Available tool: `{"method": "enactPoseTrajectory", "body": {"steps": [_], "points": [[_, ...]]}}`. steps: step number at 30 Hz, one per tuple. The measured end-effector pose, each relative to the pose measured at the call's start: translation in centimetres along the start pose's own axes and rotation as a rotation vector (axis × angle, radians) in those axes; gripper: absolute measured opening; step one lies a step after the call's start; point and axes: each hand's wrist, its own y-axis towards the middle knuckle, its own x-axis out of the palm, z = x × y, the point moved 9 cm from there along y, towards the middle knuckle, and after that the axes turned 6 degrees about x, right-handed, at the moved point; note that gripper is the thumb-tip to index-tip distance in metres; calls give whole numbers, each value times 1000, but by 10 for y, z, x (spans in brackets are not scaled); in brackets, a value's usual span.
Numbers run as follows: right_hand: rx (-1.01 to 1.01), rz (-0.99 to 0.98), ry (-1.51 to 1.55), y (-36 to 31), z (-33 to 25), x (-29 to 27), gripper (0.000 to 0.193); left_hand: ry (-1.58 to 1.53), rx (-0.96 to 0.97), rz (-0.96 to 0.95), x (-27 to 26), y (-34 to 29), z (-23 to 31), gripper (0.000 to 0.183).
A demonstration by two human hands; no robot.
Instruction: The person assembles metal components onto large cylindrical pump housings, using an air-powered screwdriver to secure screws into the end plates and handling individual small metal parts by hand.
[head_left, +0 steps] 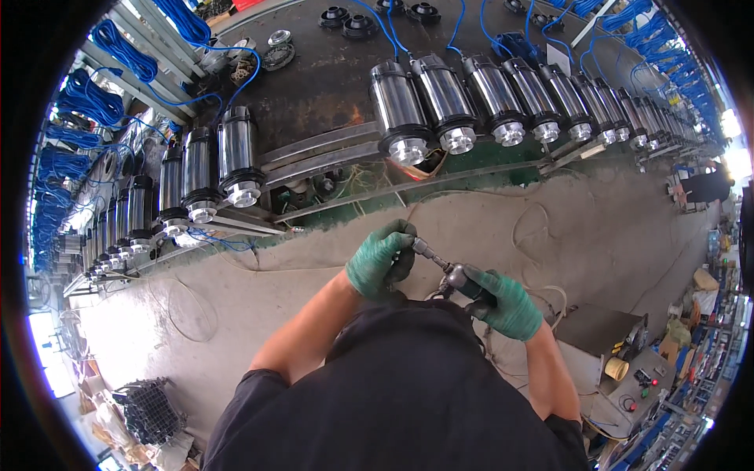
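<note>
Both my hands wear green gloves with dark, soiled fingers and meet in front of my chest, above the floor. My right hand [506, 304] is wrapped round the dark body of a power driver [457, 276] with a rounded metal nose. From that nose a thin shaft runs up and left to a silver socket [422, 246]. My left hand [377, 263] is closed, its fingertips at the open end of the socket. Whatever those fingers pinch, if anything, is hidden. Ahead stands a row of shiny steel pump motors [496, 93] with black collars and silver lower ends.
More motors [238, 153] line the rack on the left. Blue cable coils [90, 98] hang on both sides. Black round parts [360, 26] lie on the dark bench [314, 90]. A hose [522, 228] loops over the floor. At right stands a metal cabinet [589, 330]; farther off is another person [707, 187].
</note>
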Motion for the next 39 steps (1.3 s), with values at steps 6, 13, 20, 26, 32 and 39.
{"method": "enactPoseTrajectory", "body": {"steps": [6,13,20,26,32,39], "points": [[-22,-27,43,-1,-17,-1,73,14,-160,-90,-2,-2,4,21],[-83,-39,87,0,-18,-7,74,-139,-217,-137,4,2,-7,20],[201,-137,142,9,44,7,66,-143,-261,-106,-3,18,-22,25],[218,-74,744,34,87,41,73,-13,-177,-27,-33,59,-2,37],[254,194,952,87,128,45,73,-360,-72,137,-98,107,14,24],[443,116,802,138,164,68,89,864,279,306,-115,161,97,34]]}}
